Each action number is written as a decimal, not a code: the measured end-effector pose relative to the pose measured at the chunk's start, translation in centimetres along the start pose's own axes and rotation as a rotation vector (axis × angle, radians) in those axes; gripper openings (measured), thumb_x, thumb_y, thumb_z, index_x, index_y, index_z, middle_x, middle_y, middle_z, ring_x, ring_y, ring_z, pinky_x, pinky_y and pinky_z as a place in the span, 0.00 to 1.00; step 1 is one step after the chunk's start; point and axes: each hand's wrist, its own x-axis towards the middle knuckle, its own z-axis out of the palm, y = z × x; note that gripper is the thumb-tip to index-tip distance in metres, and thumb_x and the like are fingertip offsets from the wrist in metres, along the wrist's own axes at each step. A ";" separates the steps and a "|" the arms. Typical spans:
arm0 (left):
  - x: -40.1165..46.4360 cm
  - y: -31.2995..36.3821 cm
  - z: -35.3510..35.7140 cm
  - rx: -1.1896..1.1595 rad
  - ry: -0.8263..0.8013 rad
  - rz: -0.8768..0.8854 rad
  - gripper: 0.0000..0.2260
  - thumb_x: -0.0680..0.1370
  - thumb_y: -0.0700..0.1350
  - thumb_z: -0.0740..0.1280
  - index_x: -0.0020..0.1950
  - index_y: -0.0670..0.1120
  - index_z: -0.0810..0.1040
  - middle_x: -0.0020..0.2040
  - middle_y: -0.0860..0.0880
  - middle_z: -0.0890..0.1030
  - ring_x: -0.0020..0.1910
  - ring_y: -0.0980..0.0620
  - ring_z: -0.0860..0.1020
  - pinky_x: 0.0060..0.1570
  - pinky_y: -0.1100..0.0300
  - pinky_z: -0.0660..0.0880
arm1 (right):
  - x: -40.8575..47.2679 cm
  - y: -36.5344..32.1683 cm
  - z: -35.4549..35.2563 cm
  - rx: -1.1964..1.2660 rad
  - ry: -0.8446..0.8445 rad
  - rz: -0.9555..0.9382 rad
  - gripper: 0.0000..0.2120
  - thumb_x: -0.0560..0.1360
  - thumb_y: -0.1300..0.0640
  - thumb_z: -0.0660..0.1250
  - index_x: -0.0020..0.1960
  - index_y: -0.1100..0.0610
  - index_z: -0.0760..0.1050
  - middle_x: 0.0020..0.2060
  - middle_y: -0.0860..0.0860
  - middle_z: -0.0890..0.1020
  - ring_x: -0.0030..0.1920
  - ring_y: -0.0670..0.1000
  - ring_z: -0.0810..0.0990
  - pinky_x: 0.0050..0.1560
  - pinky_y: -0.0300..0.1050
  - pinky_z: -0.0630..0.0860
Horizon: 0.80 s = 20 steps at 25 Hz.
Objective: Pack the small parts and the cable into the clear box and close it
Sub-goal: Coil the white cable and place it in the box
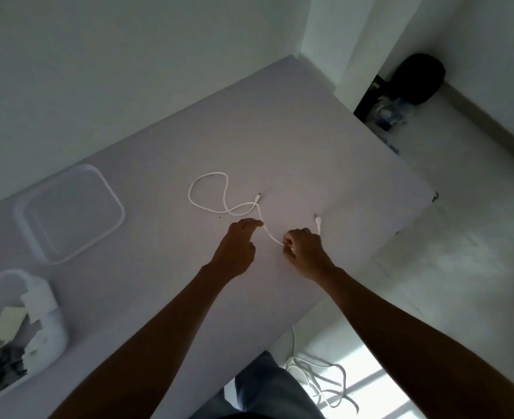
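While both hands work near the middle of the desk [295, 152], wide bare surface lies open around them toward twelve o'clock, up to the far edge that meets the wall. The desk's right edge runs diagonally from about one o'clock down to five o'clock, just beyond the right hand [305, 252], so there is little room on that side before the drop to the floor. The right hand is closed on the white cable [209, 176], pinching a stretch near one plug, which sticks out past the knuckles at one o'clock of the hand. The left hand [237, 246] rests beside it with its fingers partly curled and its fingertips touching the cable; whether it grips is unclear. From the hands the cable runs toward eleven o'clock in a loose loop lying flat on the desk, its other plug lying free near the loop.

At nine o'clock of the hands, well apart, lies the clear lid [68, 213], flat on the desk. At seven o'clock, near the desk's left side, stands the clear box [50, 337], open, with pale cards and small dark parts inside. Nothing lies between the hands and the box.

Off the desk at five o'clock, white cords [319, 379] sprawl on the floor. At one o'clock a dark bag [419, 78] sits against the far wall.
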 end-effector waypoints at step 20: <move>-18.3 1.4 -25.4 -0.284 0.517 -0.181 0.19 0.83 0.50 0.55 0.40 0.37 0.72 0.33 0.41 0.75 0.31 0.50 0.72 0.34 0.51 0.70 | -2.0 -38.5 -18.8 1.892 -0.826 -0.345 0.16 0.82 0.43 0.52 0.46 0.53 0.70 0.25 0.47 0.60 0.21 0.44 0.56 0.20 0.35 0.60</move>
